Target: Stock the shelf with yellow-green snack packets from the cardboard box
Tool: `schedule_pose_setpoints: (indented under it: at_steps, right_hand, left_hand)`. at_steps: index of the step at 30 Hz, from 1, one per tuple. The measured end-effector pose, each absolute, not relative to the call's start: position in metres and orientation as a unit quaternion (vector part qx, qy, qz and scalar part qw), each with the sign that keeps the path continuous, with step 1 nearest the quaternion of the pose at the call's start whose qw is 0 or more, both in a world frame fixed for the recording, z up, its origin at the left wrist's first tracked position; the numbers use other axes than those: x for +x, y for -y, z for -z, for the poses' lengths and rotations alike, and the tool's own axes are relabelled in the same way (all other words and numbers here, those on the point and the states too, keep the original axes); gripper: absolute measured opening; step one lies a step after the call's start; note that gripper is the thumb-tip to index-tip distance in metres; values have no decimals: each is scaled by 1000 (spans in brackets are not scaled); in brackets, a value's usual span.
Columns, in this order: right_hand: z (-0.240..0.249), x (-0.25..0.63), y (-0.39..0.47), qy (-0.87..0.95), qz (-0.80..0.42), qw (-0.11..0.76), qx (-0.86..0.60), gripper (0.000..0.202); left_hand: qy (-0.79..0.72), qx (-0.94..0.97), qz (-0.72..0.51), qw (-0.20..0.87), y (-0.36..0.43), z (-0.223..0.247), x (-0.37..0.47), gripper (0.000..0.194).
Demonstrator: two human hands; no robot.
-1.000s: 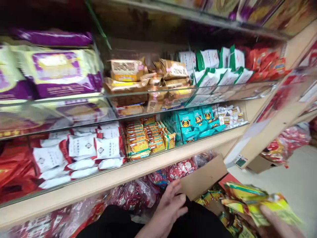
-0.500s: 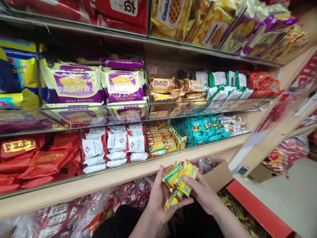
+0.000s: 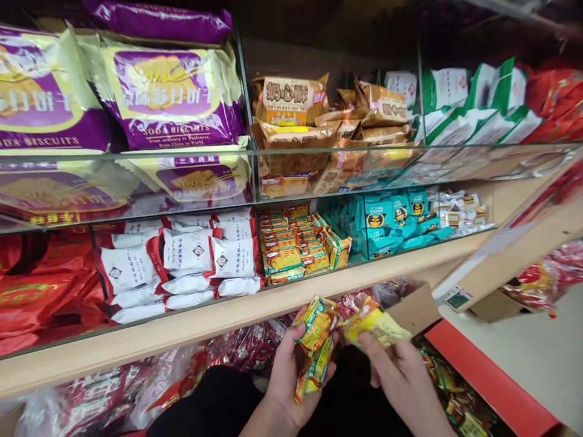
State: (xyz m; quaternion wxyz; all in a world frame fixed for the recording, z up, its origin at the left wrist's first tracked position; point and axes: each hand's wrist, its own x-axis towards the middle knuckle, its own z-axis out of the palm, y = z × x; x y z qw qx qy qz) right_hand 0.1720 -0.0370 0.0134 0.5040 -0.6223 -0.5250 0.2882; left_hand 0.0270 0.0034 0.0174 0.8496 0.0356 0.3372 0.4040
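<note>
My left hand (image 3: 291, 382) is closed around a couple of small yellow-green snack packets (image 3: 316, 340), one above the other, in front of the lowest shelf. In my right hand (image 3: 394, 376), pinched between thumb and fingers, is another yellow snack packet (image 3: 376, 325), slightly blurred and held apart to the right. Above my hands, rows of similar orange-yellow packets (image 3: 298, 249) fill one compartment of the lower shelf. A box with a red flap (image 3: 492, 379), at lower right, holds more packets (image 3: 464, 400) of like colours.
White-and-red packets (image 3: 195, 255) and teal packets (image 3: 394, 218) flank that compartment behind glass dividers. Purple soda biscuit packs (image 3: 168, 97) and brown packs (image 3: 291, 103) stand on the shelf above. Below the wooden shelf edge (image 3: 182, 328) lie plastic-bagged goods (image 3: 100, 388) and a cardboard box (image 3: 414, 312).
My hands have moved apart; the right one has drawn a packet away from the bunch in the left. The view has moved closer to the shelves.
</note>
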Motion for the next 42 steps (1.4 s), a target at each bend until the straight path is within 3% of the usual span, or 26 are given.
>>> schedule_pose_setpoints:
  at_steps: [4, 8, 12, 17, 22, 25, 29, 33, 38, 42]
  right_hand:
    - [-11, 180, 41, 688, -28, 453, -566, 44]
    - [-9, 172, 40, 778, 28, 348, -523, 69]
    - [-3, 165, 41, 744, -31, 403, -532, 68]
    - [-1, 168, 39, 651, -91, 496, -568, 42]
    - [-6, 169, 37, 491, -366, 562, -556, 27]
    - [-6, 159, 37, 322, -523, 603, -509, 31]
    - [-12, 153, 35, 207, -565, 656, -455, 58]
    - [-50, 165, 18, 197, -588, 649, -440, 38]
    - [-120, 172, -63, 474, -466, 578, -473, 30]
    - [-137, 171, -150, 697, -121, 389, -590, 28]
  left_hand:
    - [-351, 50, -384, 853, -1, -15, 26, 25]
    - [-352, 17, -369, 860, 4, -12, 27, 26]
    - [-336, -12, -372, 865, 7, -18, 27, 26]
    - [-347, -27, -379, 857, 6, -20, 26, 26]
    - [-356, -26, -408, 840, 6, -16, 26, 23]
    - [-374, -35, -405, 834, 7, -16, 27, 25]
    - [-390, -5, -373, 842, 6, -17, 27, 32]
    - [-394, 25, -347, 851, 3, -15, 24, 39]
    - [-347, 28, -334, 876, 3, -6, 25, 50]
    - [-312, -12, -364, 877, 3, 0, 28, 61]
